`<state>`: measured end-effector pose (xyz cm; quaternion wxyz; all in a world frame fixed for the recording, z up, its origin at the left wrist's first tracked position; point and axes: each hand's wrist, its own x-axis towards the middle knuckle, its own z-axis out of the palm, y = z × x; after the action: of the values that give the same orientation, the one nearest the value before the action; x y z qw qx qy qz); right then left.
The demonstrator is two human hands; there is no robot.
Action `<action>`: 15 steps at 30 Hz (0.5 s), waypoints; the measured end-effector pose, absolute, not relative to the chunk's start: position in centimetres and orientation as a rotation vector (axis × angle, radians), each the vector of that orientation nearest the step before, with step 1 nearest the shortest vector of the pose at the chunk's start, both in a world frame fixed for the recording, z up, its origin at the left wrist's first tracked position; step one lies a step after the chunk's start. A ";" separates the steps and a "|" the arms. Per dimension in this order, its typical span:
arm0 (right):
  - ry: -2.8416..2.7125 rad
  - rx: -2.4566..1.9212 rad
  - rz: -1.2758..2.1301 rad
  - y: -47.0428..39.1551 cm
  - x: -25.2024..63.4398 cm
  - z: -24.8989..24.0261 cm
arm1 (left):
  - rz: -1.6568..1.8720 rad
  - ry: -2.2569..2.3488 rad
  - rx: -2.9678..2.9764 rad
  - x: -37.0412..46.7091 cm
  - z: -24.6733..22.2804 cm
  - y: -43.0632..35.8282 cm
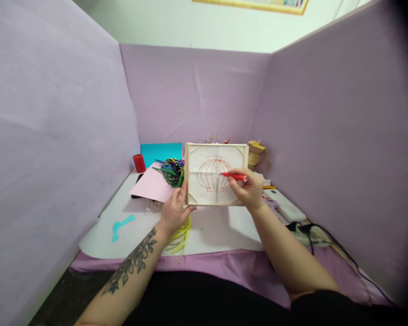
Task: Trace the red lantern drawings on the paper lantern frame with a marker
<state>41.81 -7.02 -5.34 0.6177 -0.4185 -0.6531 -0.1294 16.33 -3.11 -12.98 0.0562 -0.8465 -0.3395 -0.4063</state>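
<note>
A light wooden frame [218, 203] with white paper or fabric stretched across it is held upright above the table, facing me. A red outline of a round, ribbed lantern [207, 174] is drawn on the white surface, with fold lines crossing its middle. My left hand [175, 209] grips the frame at its lower left corner, thumb along the bottom edge. My right hand [248, 190] pinches a red felt-tip marker [236, 176]. The marker's tip points left and rests at or very near the drawing's centre right. Part of the frame's right side is hidden behind my right hand.
Left of the frame lie a pink sheet [153, 183], dark and coloured paper strips [172, 174], a blue sheet [153, 154] and a red candle-like cylinder [139, 163]. Yellow strips [181, 237] and a blue scrap [122, 225] lie nearer. Cables [340, 249] run at right. Purple panels [197, 90] enclose the table.
</note>
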 end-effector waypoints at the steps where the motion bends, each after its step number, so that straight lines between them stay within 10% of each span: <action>1: -1.511 -0.963 -0.309 -7.0 41.8 -5.4 | -1.240 -1.029 -2.574 16.3 -13.0 -3.1; 15: -1.585 -0.908 -0.301 -7.0 42.0 -5.9 | -1.229 -1.021 -2.556 16.4 -13.0 -3.1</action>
<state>41.95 -6.96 -5.89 0.6015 -0.3918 -0.6840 -0.1298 16.38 -3.11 -12.96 0.0636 -0.8463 -0.3381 -0.4068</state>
